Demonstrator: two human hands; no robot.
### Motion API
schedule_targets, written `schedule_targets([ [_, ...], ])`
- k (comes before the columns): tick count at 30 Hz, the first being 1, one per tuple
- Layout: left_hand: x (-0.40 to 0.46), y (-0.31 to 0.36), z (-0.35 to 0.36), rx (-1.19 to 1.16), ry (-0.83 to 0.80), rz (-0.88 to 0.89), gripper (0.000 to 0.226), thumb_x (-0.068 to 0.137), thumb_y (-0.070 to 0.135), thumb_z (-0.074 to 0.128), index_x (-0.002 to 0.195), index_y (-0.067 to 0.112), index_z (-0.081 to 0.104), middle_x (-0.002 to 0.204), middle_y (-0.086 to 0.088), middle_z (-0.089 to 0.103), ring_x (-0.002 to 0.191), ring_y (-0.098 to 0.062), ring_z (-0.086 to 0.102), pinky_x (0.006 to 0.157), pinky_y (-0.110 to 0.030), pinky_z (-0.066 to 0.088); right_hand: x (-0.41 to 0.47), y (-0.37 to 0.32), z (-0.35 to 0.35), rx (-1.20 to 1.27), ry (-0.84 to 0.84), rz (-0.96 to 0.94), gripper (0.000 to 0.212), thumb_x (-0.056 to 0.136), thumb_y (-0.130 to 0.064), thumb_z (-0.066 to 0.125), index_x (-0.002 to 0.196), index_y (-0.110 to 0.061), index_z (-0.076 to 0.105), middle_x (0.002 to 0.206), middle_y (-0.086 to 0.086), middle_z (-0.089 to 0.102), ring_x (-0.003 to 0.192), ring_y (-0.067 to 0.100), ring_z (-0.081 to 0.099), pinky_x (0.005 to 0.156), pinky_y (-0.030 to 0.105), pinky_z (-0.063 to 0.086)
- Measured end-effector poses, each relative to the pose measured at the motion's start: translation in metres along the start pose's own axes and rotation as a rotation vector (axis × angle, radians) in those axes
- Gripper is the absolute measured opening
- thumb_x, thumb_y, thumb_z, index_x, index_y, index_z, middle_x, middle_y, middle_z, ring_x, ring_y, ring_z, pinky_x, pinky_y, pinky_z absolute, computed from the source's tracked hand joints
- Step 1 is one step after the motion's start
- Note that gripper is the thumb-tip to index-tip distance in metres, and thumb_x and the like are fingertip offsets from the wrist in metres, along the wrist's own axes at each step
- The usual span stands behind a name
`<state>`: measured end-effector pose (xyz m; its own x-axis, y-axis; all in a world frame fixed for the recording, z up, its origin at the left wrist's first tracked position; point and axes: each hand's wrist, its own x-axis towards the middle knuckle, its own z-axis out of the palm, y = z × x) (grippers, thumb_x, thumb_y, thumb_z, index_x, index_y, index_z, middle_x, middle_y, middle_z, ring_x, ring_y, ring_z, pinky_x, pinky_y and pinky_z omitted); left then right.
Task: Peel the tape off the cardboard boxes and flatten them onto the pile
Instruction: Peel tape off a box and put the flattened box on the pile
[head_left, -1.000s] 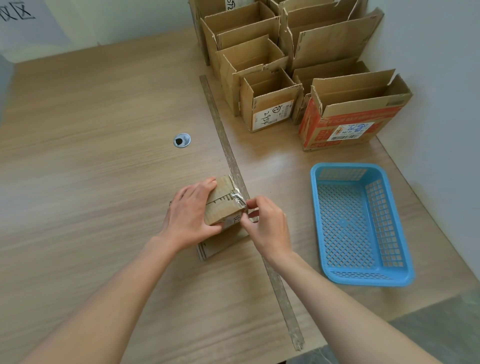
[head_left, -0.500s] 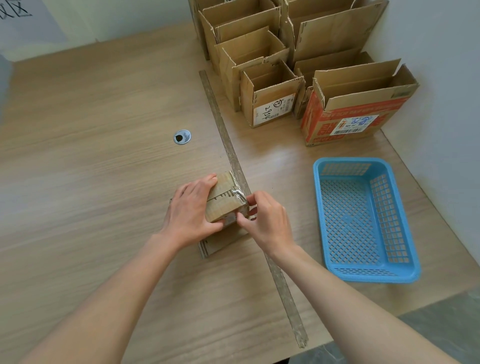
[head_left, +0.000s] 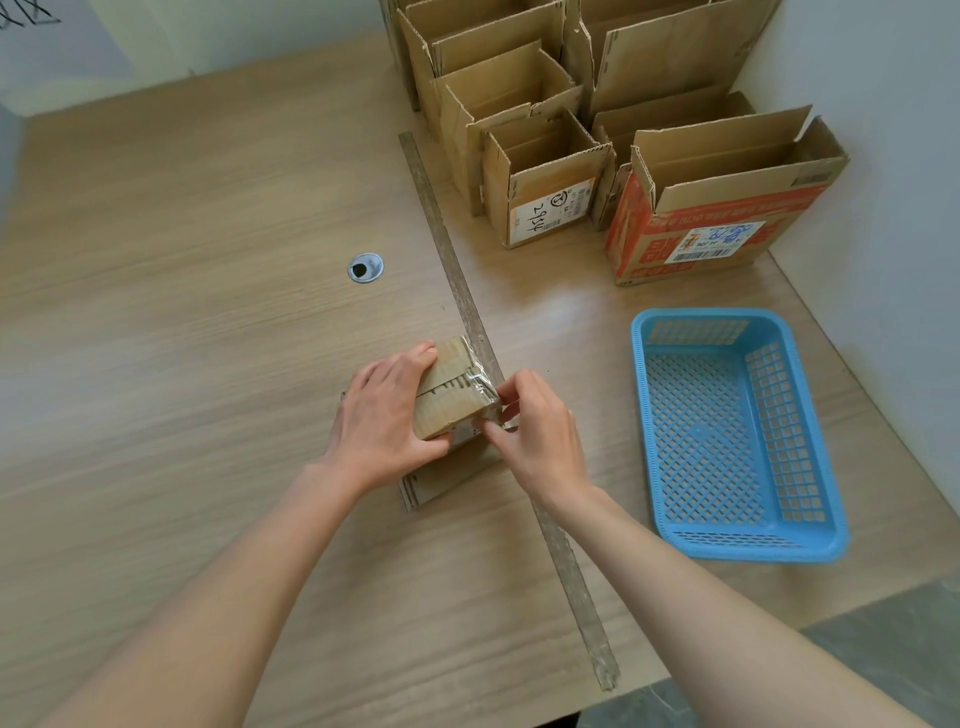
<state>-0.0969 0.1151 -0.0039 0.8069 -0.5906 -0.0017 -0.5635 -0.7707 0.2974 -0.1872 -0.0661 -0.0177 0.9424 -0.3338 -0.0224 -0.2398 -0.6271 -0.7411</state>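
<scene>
Small cardboard box (head_left: 451, 400), one only, near the middle of the worktop (head_left: 182, 338) on a flat cardboard pile (head_left: 447, 480), long axis running from near-left to far-right. Gripped by the left hand (head_left: 382, 415), fingers curled over its left side. Clear tape (head_left: 480, 382) at its right end, pinched by the right hand (head_left: 535, 431). Seven or so open boxes (head_left: 545, 192) at the far right, several cut off by the frame. One blue basket (head_left: 732, 431) at right. Pile mostly hidden beneath box and hands.
</scene>
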Motion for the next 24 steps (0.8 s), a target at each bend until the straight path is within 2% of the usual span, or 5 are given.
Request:
schedule_targets([
  [4, -0.001, -0.001, 0.0, -0.004, -0.01, 0.007, 0.104, 0.057, 0.063, 0.067, 0.147, 0.024, 0.034, 0.157, 0.006, 0.041, 0.141, -0.014, 0.039, 0.117, -0.04, 0.026, -0.001, 0.001, -0.001, -0.008, -0.016, -0.019, 0.033, 0.082, -0.026, 0.079, 0.1, -0.021, 0.052, 0.095, -0.009, 0.059, 0.08, 0.012, 0.06, 0.07, 0.041, 0.053],
  [7, -0.001, -0.001, -0.001, 0.005, -0.009, 0.01, 0.104, 0.059, 0.06, 0.074, 0.148, 0.024, 0.033, 0.157, 0.007, 0.04, 0.141, -0.014, 0.038, 0.117, -0.038, 0.024, -0.003, -0.001, -0.003, -0.046, -0.011, -0.023, 0.047, 0.078, -0.032, 0.083, 0.11, -0.022, 0.051, 0.102, -0.01, 0.057, 0.081, 0.013, 0.062, 0.067, 0.041, 0.055],
  [10, -0.001, 0.0, -0.001, 0.005, -0.002, 0.006, 0.104, 0.058, 0.064, 0.068, 0.148, 0.023, 0.035, 0.157, 0.007, 0.041, 0.141, -0.013, 0.038, 0.117, -0.039, 0.025, -0.012, -0.005, -0.001, -0.107, 0.048, -0.03, 0.05, 0.076, -0.04, 0.085, 0.1, -0.019, 0.045, 0.094, -0.007, 0.049, 0.069, 0.022, 0.057, 0.058, 0.044, 0.051],
  [17, 0.0, 0.001, -0.001, -0.002, 0.004, -0.001, 0.103, 0.057, 0.069, 0.059, 0.147, 0.023, 0.038, 0.157, 0.007, 0.042, 0.141, -0.014, 0.039, 0.117, -0.04, 0.028, -0.02, -0.012, 0.011, -0.143, 0.113, -0.056, 0.025, 0.085, -0.037, 0.079, 0.093, -0.015, 0.071, 0.095, -0.001, 0.067, 0.074, 0.028, 0.068, 0.058, 0.041, 0.052],
  [24, 0.0, 0.0, 0.0, -0.006, -0.001, 0.003, 0.104, 0.057, 0.062, 0.069, 0.147, 0.022, 0.037, 0.157, 0.006, 0.041, 0.141, -0.015, 0.04, 0.117, -0.042, 0.028, -0.022, -0.009, 0.016, -0.08, 0.193, -0.06, 0.008, 0.089, -0.022, 0.076, 0.089, -0.014, 0.075, 0.089, -0.001, 0.071, 0.071, 0.026, 0.068, 0.057, 0.041, 0.053],
])
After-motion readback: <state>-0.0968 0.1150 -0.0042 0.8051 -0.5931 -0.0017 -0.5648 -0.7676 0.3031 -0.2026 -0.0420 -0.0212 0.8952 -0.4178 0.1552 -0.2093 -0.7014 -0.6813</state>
